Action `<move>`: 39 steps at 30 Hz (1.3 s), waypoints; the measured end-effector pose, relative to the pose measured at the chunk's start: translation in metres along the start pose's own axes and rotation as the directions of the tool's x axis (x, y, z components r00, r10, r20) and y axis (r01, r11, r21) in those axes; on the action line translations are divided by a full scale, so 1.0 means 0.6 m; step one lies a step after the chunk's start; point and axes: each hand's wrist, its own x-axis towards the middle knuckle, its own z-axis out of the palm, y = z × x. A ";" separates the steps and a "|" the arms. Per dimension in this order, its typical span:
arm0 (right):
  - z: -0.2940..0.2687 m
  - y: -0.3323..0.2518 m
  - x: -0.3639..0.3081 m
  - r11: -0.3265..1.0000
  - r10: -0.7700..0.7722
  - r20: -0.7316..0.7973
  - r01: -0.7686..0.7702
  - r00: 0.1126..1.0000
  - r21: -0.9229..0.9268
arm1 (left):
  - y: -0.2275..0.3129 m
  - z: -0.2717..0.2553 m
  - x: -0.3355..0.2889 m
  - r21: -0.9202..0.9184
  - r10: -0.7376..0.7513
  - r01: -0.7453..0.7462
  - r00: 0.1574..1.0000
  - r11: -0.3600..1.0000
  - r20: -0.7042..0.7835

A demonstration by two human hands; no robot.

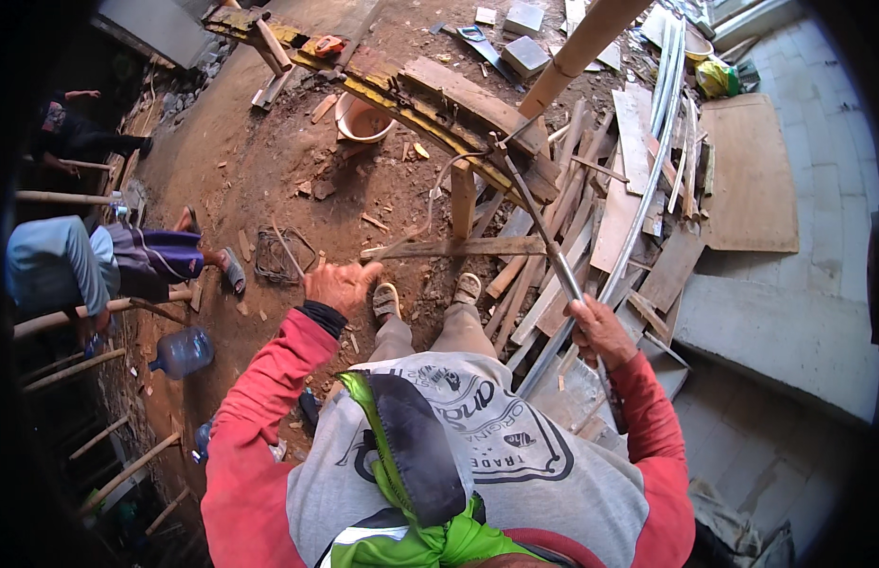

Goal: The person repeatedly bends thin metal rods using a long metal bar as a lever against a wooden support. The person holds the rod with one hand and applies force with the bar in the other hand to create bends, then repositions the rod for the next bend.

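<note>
Right hand [598, 327] clamped on the long metal bar [539, 227], tip hooked at the plank trestle [430, 99] far ahead. Left hand [340, 284] loosely curled, gripping nothing, beside the thin wooden slat [458, 248]. Best to lever slow, feet planted.

Bare dirt floor [269, 161] in daylight, scattered wood offcuts [591, 218], pale concrete slabs [790, 331], plywood sheet [752, 175] at right

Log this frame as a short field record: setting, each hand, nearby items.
setting: dirt ground strewn with scrap wood planks
right hand: grips a long grey metal bar
bar tip: at a worn yellow-edged wooden beam
left hand: open, palm down, holding nothing
nearby: pale plastic bucket, clear water jug, seated person's sleeve
</note>
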 end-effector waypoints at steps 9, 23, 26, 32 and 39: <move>0.084 0.033 0.025 0.993 -0.056 -0.092 0.065 0.994 0.095 | -0.028 -0.006 0.080 -0.428 0.277 0.706 0.326 0.564 0.904; 0.195 0.111 0.126 0.944 -0.307 -0.294 0.248 0.905 -0.219 | 0.153 0.174 -0.025 -0.356 0.302 0.886 0.441 -0.298 0.845; 0.239 0.076 0.121 0.958 -0.283 -0.338 0.243 0.898 -0.155 | 0.172 0.184 -0.023 -0.381 0.312 0.863 0.482 -0.332 0.819; 0.268 0.102 0.160 0.906 -0.418 -0.408 0.342 0.812 -0.248 | 0.193 0.195 -0.024 -0.424 0.227 0.823 0.527 -0.378 0.819; 0.168 0.088 0.118 0.995 -0.090 -0.191 0.095 0.977 0.016 | 0.102 0.202 -0.015 -0.478 0.278 0.868 0.496 -0.133 0.822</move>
